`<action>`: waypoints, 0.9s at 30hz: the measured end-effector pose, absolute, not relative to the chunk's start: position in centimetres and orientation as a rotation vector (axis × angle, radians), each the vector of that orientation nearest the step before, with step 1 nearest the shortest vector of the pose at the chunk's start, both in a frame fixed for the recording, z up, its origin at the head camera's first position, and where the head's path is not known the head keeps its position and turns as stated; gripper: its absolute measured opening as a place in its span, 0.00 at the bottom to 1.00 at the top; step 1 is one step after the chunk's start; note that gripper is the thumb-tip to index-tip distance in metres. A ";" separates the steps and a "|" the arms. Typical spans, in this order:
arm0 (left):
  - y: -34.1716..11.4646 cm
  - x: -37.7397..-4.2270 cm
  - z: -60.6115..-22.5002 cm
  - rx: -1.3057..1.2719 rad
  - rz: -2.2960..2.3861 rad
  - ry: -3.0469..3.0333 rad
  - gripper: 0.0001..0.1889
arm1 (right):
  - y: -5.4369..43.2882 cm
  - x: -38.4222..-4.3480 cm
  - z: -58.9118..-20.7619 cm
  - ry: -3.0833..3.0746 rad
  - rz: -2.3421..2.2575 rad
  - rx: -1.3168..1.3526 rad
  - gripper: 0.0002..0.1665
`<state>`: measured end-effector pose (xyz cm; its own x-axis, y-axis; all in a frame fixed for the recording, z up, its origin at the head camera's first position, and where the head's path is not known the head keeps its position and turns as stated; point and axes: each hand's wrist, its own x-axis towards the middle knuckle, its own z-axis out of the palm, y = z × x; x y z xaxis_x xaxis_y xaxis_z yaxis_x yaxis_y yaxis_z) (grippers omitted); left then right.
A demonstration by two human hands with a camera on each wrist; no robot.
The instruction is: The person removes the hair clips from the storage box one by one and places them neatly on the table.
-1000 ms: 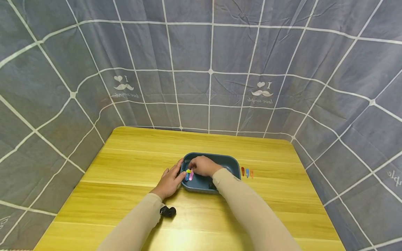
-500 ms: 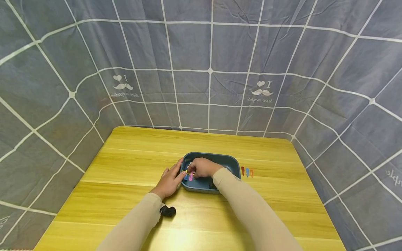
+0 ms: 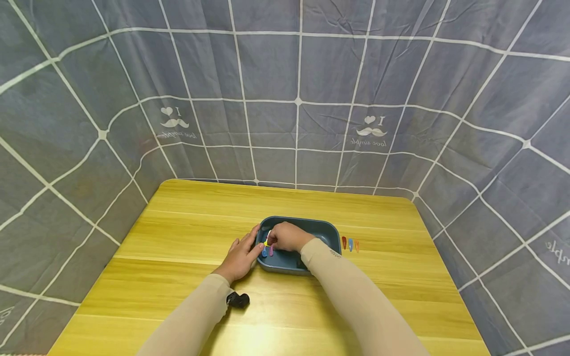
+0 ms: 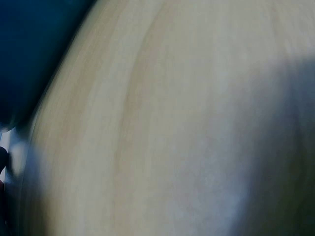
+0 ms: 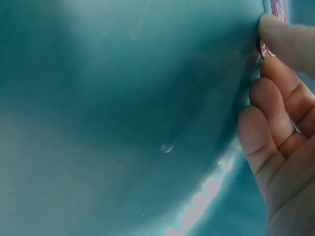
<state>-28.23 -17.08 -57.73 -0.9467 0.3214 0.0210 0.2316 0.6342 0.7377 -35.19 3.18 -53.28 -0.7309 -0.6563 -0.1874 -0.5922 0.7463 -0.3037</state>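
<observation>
A dark blue-green rectangular bin (image 3: 311,271) stands on the table. My left hand (image 3: 238,259) rests against its left rim, fingers extended, thumb over the edge. Inside the bin's left end my right hand (image 3: 287,236) pinches a small hair clip (image 5: 277,7) between thumb and forefinger; pink shows on it in the right wrist view, but fingers cover most of it. Just beside those fingertips are a yellow clip (image 3: 266,243), a blue clip (image 3: 264,251) and a pink clip (image 3: 271,250). The left wrist view shows mostly blurred tabletop.
To the right of the bin, a red clip (image 3: 344,243), a light blue clip (image 3: 351,245) and an orange clip (image 3: 357,246) lie in a row on the wooden table (image 3: 187,222). A black device (image 3: 238,300) sits at the left wrist. A grey checked curtain (image 3: 276,123) surrounds the table.
My right hand stays at the bin's left end, its fingertips shifting slightly. The yellow and pink clips beside it have changed angle and position a little. The left hand holds still.
</observation>
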 end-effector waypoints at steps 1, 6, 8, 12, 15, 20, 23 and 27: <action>-17.1 -28.2 -57.7 0.466 1.214 2.735 0.34 | 3.2 -35.2 -53.3 2.655 -0.340 -0.975 0.05; -17.1 -28.3 -57.6 0.473 1.223 2.737 0.34 | 3.3 -35.2 -53.4 2.644 -0.395 -0.945 0.11; -17.1 -28.3 -57.6 0.471 1.221 2.738 0.34 | 3.2 -35.3 -53.4 2.656 -0.382 -0.938 0.13; -17.2 -28.3 -57.6 0.471 1.216 2.730 0.35 | 3.1 -35.3 -53.4 2.673 -0.342 -0.950 0.11; -17.2 -28.3 -57.6 0.471 1.211 2.718 0.35 | 3.1 -35.2 -53.4 2.690 -0.319 -0.969 0.08; -17.2 -28.2 -57.7 0.478 1.228 2.712 0.34 | 3.0 -35.1 -53.3 2.727 -0.320 -0.949 0.08; -17.2 -28.2 -57.8 0.478 1.223 2.718 0.34 | 3.1 -35.1 -53.4 2.731 -0.365 -0.916 0.10; -17.3 -28.2 -57.9 0.473 1.226 2.718 0.34 | 3.5 -35.1 -53.4 2.714 -0.469 -0.891 0.16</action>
<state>-28.18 -17.28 -57.88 -0.9437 0.3305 0.0169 0.2314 0.6227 0.7475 -35.11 3.48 -53.38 -0.7831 -0.6081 -0.1304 -0.5290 0.7616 -0.3744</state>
